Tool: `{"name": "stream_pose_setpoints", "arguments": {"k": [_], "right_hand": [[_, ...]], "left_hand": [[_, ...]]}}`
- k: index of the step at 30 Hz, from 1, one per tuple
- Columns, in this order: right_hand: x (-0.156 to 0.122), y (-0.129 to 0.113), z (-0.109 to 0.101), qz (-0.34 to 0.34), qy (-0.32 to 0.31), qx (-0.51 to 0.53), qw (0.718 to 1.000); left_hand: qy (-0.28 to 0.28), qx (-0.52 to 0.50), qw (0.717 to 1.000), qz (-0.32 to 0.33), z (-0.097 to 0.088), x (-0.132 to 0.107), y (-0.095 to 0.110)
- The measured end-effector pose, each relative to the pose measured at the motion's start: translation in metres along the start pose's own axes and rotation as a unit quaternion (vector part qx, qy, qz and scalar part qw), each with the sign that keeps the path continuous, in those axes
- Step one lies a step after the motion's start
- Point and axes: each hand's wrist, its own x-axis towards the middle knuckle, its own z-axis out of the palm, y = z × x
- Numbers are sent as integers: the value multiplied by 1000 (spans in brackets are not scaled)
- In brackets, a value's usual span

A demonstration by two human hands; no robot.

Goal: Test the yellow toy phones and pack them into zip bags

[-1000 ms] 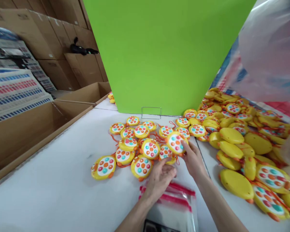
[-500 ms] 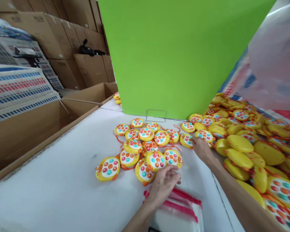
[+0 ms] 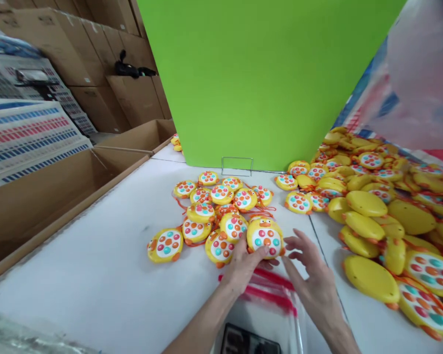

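My left hand (image 3: pixel 243 263) grips a yellow duck-shaped popper toy (image 3: pixel 265 236) by its lower edge, thumb on the front. The toy is tilted up, showing its white face with coloured round buttons. Beside it on the right, my right hand (image 3: pixel 310 268) has its fingers apart and holds nothing; whether a fingertip touches the toy I cannot tell. Just beyond my left hand lies a cluster of similar duck toys (image 3: pixel 221 194) with orange cords. Clear zip bags (image 3: pixel 266 292) with red edges lie under and between my hands.
A large heap of duck toys (image 3: pixel 369 201) covers the right side. The upright green board (image 3: pixel 258 83) stands at the back, a wire stand (image 3: pixel 237 166) at its foot. An open carton (image 3: pixel 59 196) borders the white table (image 3: pixel 96 275) on the left. A dark flat object (image 3: pixel 249 340) lies near me.
My right hand has come back from the heap's edge toward my left hand and opened. My left hand has closed on a duck toy and tilted it up.
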Motion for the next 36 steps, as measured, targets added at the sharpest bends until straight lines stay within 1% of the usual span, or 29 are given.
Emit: {"name": "stream_pose_setpoints", "arguments": {"k": [1, 2, 3, 4, 6, 8, 10, 13, 16, 19, 22, 24, 29, 33, 36], "right_hand": [[1, 6, -4, 33, 43, 18, 998], [3, 12, -7, 69, 68, 42, 994], [4, 18, -9, 105, 76, 72, 989], [5, 22, -10, 138, 68, 105, 982], [5, 25, -8, 179, 23, 173, 968], [3, 21, -4, 181, -15, 215, 960], [2, 13, -1, 172, -38, 223, 959], [1, 4, 1, 178, -58, 234, 954], [1, 5, 0, 177, -54, 263, 947], [-1, 15, 0, 189, -38, 301, 934], [-3, 24, 0, 217, -28, 336, 916], [-3, 27, -1, 216, -28, 338, 916], [-3, 26, -1, 189, -49, 299, 934], [-4, 25, 1, 194, -28, 310, 930], [-5, 25, 3, 199, -37, 312, 928]], "left_hand": [[-11, 7, 1000, -4, 0, 0, 0], [-23, 13, 1000, -7, 1, -1, 1], [-33, 19, 999, -10, 2, -2, 1], [-41, 24, 999, -13, 2, -3, 2], [-56, 32, 998, -18, 4, -4, 1], [-71, 42, 996, -27, 4, -5, -1], [-86, 56, 994, -45, 4, -6, -3], [-82, 74, 992, -56, 3, -6, -4], [-48, 105, 993, -28, 3, -6, -2], [-25, 160, 987, -4, 3, -8, 3], [-17, 211, 977, 9, 3, -11, 5], [-18, 227, 974, 10, 3, -12, 5], [-48, 191, 980, -9, 3, -10, 4], [-57, 162, 985, -15, 3, -8, 3], [-54, 141, 988, -26, 2, -8, 3]]}}
